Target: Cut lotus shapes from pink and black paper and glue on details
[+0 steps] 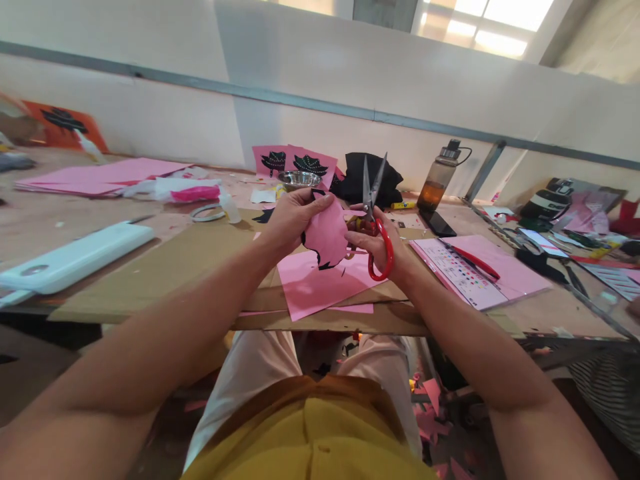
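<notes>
My left hand (303, 212) pinches the upper left of a pink cut-out (327, 230) with a jagged outline and black showing along its edge. Red-handled scissors (381, 248) are in my right hand (380, 237), their blades spread and pointing up, away from me. Fingers of the right hand sit beside the cut-out's right edge; whether they touch it I cannot tell. Beneath both hands a pink sheet (300, 283) lies on brown cardboard (200, 267) at the table's front edge.
Behind my hands are a metal bowl (299, 179), pink cards with black leaf shapes (309, 164) and black material (374, 177). A bottle (440, 175), phone (438, 223) and booklet with a red pen (473, 260) lie right. At left are a pale blue case (75, 257) and pink sheets (103, 175).
</notes>
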`<control>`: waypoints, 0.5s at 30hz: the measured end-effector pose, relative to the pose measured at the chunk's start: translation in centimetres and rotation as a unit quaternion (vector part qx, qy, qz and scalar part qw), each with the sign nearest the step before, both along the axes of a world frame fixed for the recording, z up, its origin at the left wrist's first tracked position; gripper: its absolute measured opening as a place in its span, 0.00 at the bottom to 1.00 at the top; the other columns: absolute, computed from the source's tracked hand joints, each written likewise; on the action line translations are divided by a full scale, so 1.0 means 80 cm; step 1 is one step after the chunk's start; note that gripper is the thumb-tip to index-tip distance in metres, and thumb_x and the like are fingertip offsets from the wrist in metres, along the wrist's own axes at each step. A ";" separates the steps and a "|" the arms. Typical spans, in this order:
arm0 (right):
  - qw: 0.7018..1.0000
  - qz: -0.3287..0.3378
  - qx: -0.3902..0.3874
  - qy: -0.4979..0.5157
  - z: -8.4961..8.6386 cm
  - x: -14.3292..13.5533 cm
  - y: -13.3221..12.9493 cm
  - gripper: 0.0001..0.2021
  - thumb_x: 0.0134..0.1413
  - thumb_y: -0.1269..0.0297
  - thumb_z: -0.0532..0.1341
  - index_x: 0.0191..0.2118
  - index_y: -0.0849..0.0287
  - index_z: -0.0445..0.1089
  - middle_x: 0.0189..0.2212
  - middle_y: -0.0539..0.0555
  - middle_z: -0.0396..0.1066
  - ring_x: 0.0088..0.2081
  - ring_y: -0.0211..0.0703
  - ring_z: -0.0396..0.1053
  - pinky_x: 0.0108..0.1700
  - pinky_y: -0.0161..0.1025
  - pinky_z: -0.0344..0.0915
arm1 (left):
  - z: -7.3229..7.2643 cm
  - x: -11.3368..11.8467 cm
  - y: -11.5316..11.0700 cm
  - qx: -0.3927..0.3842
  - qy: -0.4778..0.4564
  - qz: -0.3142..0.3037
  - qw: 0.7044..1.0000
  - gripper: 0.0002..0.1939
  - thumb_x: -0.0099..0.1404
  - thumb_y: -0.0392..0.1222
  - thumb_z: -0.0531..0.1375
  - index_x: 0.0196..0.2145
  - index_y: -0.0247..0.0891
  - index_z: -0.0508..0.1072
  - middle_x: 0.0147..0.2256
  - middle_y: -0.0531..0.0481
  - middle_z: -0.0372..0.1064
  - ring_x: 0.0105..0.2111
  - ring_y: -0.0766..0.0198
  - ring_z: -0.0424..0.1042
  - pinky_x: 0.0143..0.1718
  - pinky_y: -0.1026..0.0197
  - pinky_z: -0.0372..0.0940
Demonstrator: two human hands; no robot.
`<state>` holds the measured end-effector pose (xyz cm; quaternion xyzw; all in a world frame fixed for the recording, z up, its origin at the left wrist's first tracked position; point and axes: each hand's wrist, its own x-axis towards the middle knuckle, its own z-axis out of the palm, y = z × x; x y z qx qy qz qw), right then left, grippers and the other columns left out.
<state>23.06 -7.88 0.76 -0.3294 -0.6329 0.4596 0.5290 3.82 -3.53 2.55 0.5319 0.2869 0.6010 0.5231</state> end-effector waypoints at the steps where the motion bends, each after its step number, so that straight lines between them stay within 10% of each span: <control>1: 1.000 -0.010 0.000 -0.005 0.000 0.000 0.000 0.29 0.46 0.56 0.77 0.52 0.51 0.67 0.35 0.47 0.74 0.35 0.43 0.74 0.37 0.43 0.76 | -0.001 0.001 -0.001 0.003 0.002 -0.004 1.000 0.20 0.47 0.50 0.82 0.29 0.37 0.80 0.28 0.53 0.76 0.26 0.67 0.71 0.28 0.65 0.66; 15: 0.998 -0.026 0.057 -0.007 -0.001 0.003 0.004 0.24 0.49 0.57 0.74 0.50 0.52 0.68 0.32 0.46 0.71 0.32 0.40 0.70 0.36 0.41 0.73 | -0.003 -0.003 -0.008 -0.082 0.030 -0.123 0.989 0.21 0.46 0.45 0.82 0.35 0.36 0.83 0.34 0.44 0.83 0.31 0.58 0.80 0.34 0.60 0.75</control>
